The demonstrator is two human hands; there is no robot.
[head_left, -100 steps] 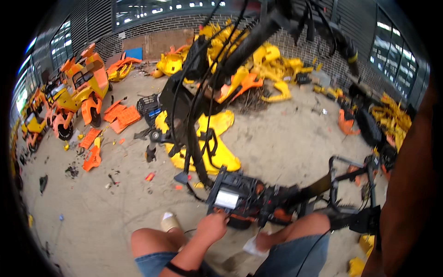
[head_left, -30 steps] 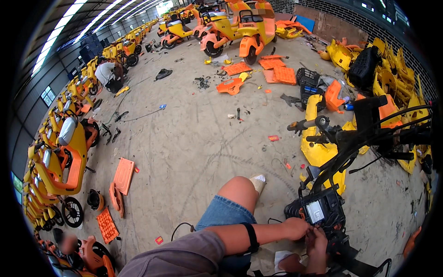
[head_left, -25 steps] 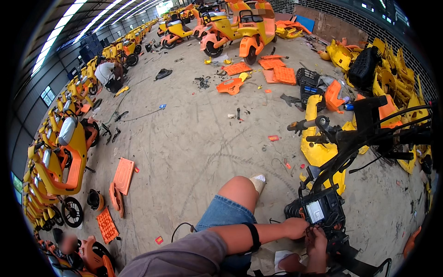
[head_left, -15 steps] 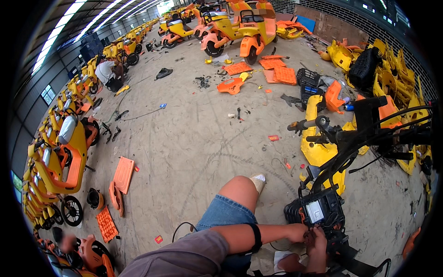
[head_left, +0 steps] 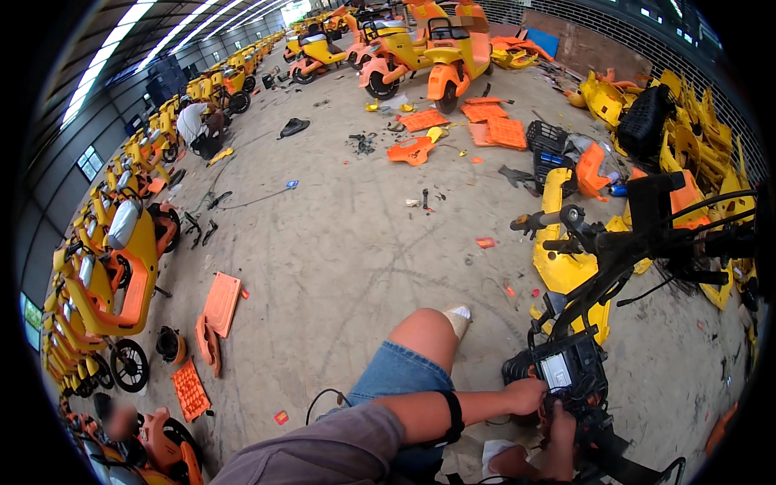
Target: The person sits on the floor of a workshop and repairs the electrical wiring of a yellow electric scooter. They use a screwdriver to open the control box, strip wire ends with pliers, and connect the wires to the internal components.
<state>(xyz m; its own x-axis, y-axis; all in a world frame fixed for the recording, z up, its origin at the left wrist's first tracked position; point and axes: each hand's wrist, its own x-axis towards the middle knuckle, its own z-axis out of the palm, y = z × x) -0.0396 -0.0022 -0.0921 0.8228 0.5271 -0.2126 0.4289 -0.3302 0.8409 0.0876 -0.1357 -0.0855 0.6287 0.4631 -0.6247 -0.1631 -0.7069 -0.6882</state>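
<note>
A stripped scooter frame stands at my right, with its black handlebars (head_left: 570, 217) up and bare cables hanging. Low on it sits a black box (head_left: 588, 370) with a white label (head_left: 556, 371) on top. My left hand (head_left: 527, 395) is closed at the near left corner of the box, its fingertips hidden against dark parts. Just below and to the right, my right hand (head_left: 559, 428) is closed, with finger and thumb up against dark wiring at the box's near edge. What either hand grips is too small and dark to make out.
Yellow body panels (head_left: 558, 267) lie beyond the handlebars, with a larger pile (head_left: 687, 137) at far right. Orange panels (head_left: 221, 304) and small scraps are scattered over the floor. Scooters (head_left: 121, 267) line the left side; a person (head_left: 198, 128) crouches beside them.
My left hand has moved up slightly along the box's side, a little apart from the right hand. My right hand stays near the same place. The whole view has shifted slightly.
</note>
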